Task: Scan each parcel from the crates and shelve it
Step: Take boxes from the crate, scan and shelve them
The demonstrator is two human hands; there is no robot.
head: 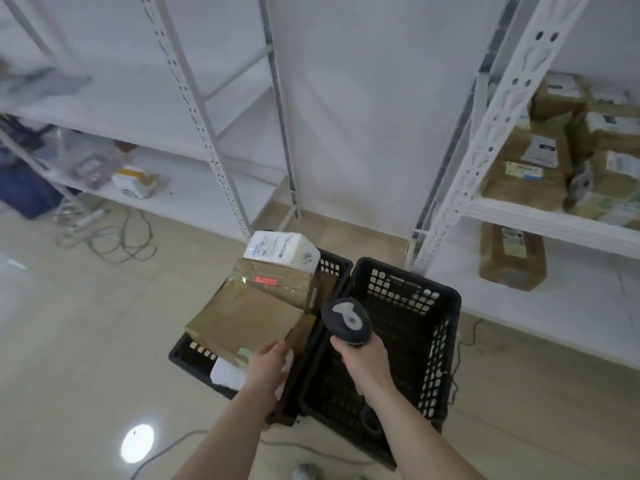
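Two black plastic crates stand side by side on the floor. The left crate [188,358] is piled with parcels: a white one [282,251] at the far end, a brown taped one [277,282] behind a flat brown cardboard parcel [242,320]. My left hand [268,367] holds the near edge of the flat brown parcel, fingers under it. The right crate [436,344] looks empty. My right hand [363,358] grips the handle of a dark barcode scanner [348,320] above the right crate.
A white metal shelf rack [540,216] on the right holds several brown labelled parcels [526,183]. Another white rack [207,140] at the left back carries small items and a white-orange device [133,180]. Cables [114,240] lie on the tiled floor.
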